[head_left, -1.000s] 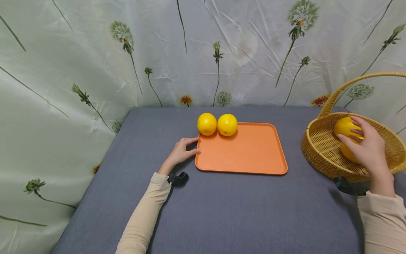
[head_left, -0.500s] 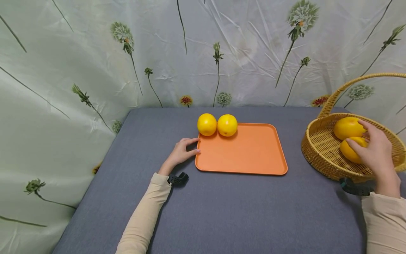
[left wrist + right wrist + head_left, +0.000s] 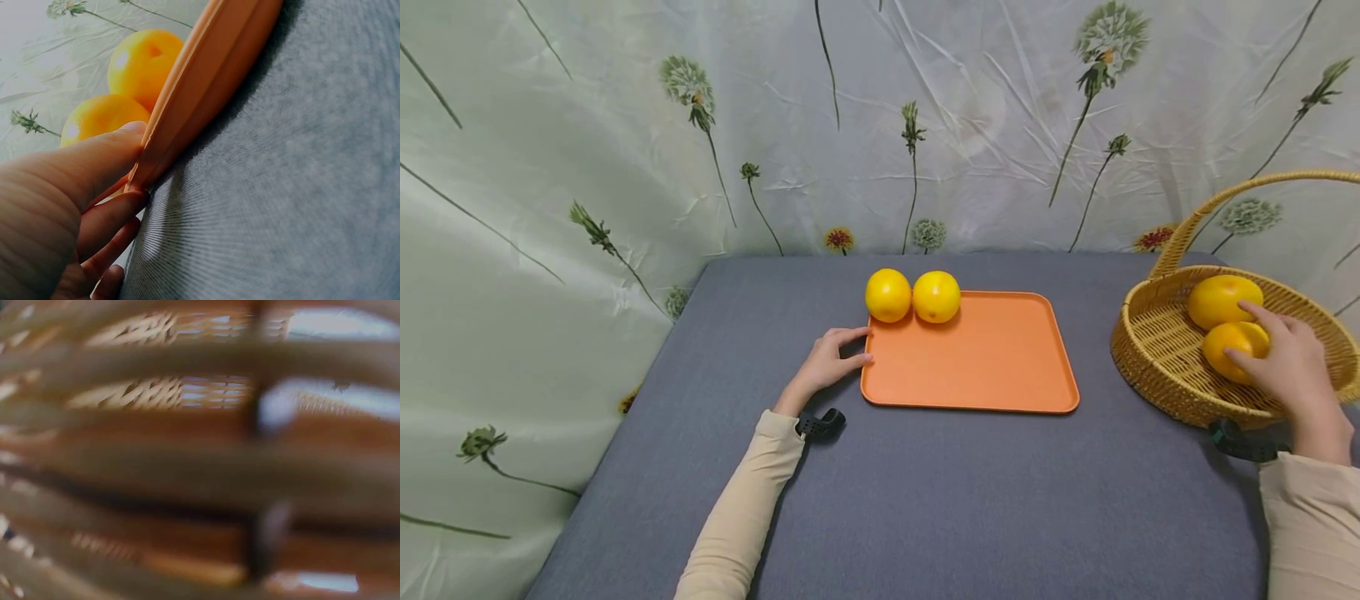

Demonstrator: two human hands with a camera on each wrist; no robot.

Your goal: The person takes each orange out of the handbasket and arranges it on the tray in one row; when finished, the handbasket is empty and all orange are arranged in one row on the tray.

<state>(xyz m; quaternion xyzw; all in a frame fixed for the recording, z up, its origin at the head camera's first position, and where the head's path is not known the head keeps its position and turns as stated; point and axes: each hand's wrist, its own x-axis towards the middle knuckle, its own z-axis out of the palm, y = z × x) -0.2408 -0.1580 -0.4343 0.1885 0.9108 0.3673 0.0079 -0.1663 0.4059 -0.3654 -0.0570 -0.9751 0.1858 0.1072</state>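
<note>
Right hand (image 3: 1288, 371) dropped from far orange (image 3: 1223, 301) onto near orange (image 3: 1234, 350) in wicker basket (image 3: 1157, 367) — fingers curled over fruit's right side. Left hand (image 3: 829, 360) far off — fingers pinch tray (image 3: 970, 358) edge on bench (image 3: 925, 492).

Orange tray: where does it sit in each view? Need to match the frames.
Head: orange tray lies at centre on the grey table, left hand at its left edge.
Left wrist: its rim runs diagonally from top centre down to the fingers.
Right wrist: not in it; only blurred basket weave.
Shared landmark: the two yellow fruits on the tray.
</note>
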